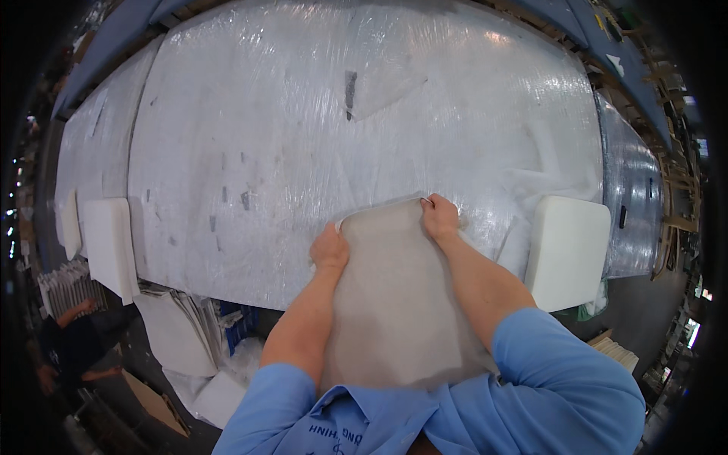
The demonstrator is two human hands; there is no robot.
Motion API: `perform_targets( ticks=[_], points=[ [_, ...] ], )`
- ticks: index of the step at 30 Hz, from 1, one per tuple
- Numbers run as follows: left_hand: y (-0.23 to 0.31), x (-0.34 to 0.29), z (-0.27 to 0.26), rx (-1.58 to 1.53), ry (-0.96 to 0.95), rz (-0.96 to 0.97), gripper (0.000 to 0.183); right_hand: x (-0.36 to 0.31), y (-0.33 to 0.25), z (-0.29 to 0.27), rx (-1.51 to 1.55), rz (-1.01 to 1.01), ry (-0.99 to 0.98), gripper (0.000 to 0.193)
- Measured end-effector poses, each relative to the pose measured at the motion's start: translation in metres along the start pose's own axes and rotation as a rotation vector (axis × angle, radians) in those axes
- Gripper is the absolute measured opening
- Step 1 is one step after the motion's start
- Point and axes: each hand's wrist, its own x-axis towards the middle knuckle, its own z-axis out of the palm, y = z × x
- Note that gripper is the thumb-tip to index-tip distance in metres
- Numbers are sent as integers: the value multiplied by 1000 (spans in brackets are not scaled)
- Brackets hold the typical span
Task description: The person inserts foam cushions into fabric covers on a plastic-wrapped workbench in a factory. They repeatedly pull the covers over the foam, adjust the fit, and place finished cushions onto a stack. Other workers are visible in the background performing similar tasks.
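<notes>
A beige fabric cushion cover [394, 303] hangs between my forearms and against my front, its far edge raised over the table's near side. My left hand [330, 249] is closed on the cover's left far corner. At the right far corner, my right hand [440, 218] pinches the edge between thumb and fingers. A pale rim shows along the top edge between both hands. Whether anything is inside the cover cannot be seen.
The wide table [250, 144] is wrapped in clear plastic film. White foam cushions stand at its near right [569, 250] and near left [112, 246]. Stacked pale fabric pieces [178, 330] lie below left. A co-worker [83, 334] is at the far left.
</notes>
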Motion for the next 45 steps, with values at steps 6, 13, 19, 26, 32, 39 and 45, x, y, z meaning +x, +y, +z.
perform_targets(
  ticks=[6, 13, 19, 26, 32, 39, 45],
  points=[
    [4, 2, 7, -16, 30, 26, 30, 8, 10, 5, 50, -36, 49, 29],
    [-3, -16, -12, 30, 31, 142, 35, 5, 19, -12, 132, -133, -56, 29],
    [-38, -36, -47, 203, -111, 125, 45, 21, 43, -58, -56, 71, -527, 26],
    [-44, -27, -22, 203, 72, 5, 30, -3, 18, -9, -202, 41, 127, 31],
    [-42, -19, -7, 236, 224, 85, 15, 6, 21, 1, -96, 99, 158, 32],
    [-42, -13, -8, 156, 255, 67, 16, 10, 18, 5, -83, 67, 133, 31],
    [-39, -19, -26, 293, 123, 13, 30, 0, 13, -29, -77, -47, -88, 36]
  ],
)
